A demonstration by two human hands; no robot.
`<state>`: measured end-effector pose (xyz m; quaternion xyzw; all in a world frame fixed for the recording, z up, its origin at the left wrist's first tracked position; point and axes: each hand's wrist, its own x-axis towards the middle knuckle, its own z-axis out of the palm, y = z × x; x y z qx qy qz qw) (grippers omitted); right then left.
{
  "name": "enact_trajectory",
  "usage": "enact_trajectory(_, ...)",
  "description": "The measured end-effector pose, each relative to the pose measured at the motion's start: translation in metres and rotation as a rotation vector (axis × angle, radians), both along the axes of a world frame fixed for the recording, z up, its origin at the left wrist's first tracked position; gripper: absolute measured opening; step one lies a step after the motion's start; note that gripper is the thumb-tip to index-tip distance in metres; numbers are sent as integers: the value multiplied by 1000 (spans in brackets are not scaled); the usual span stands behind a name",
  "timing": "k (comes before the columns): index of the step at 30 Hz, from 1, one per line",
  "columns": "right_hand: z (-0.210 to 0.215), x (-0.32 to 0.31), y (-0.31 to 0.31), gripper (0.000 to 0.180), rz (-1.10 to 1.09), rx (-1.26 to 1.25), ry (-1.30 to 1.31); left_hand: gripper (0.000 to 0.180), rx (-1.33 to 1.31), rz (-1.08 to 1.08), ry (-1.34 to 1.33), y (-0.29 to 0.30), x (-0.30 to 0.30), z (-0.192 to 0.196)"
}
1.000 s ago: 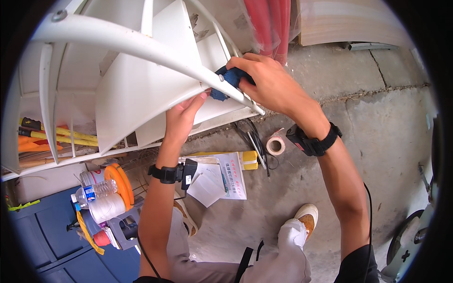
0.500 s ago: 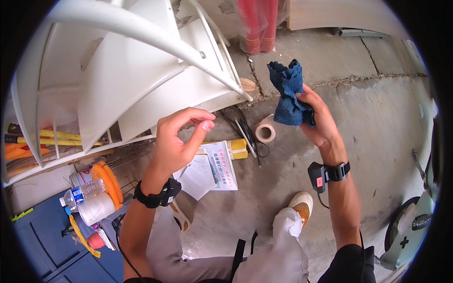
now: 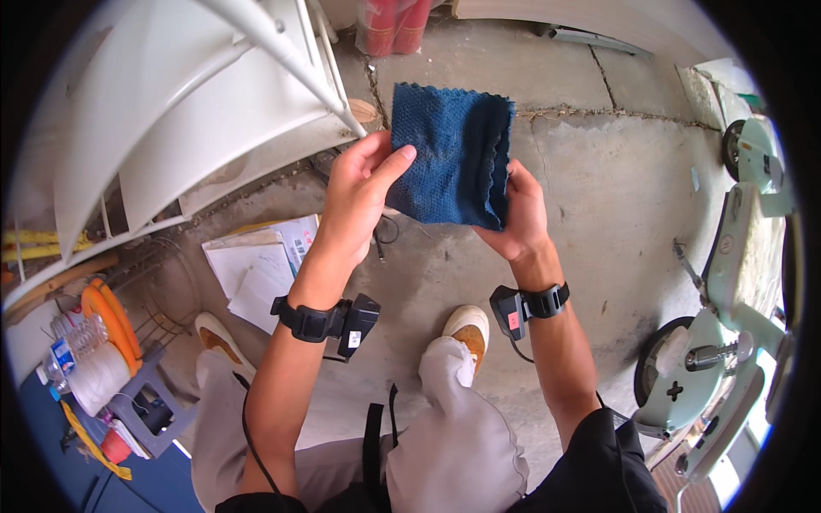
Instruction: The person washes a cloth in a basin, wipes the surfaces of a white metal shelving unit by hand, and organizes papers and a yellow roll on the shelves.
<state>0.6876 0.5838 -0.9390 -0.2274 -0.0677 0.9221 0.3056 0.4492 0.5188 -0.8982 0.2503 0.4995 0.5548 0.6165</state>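
Observation:
A blue textured cloth (image 3: 449,154) with scalloped edges hangs spread between my two hands, above the concrete floor. My left hand (image 3: 363,188) pinches its left edge, thumb on the front face. On the other side my right hand (image 3: 523,214) grips the lower right edge, where the cloth folds over in a dark crease; some of those fingers are hidden behind it. Each wrist carries a black strapped device.
White metal shelving (image 3: 205,111) with a tubular frame stands at left. Papers (image 3: 261,265) lie on the floor below it. A plastic bottle (image 3: 81,338) and string spool (image 3: 98,376) sit at lower left. Pale green scooters (image 3: 710,368) line the right. Red cylinders (image 3: 393,26) stand at the back.
My left hand has moved to the cloth and taken its left edge. The crumpled cloth has been opened out flat and moved left with my right hand. The view has shifted right.

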Motion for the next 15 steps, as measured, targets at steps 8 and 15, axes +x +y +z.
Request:
enact_trajectory(8,33,-95,-22,59,102,220,-426,22,68,252,-25,-57,-55,-3)
enact_trajectory(15,30,-188,-78,47,301,324,-697,38,-155,392,-220,-112,-111,-25)
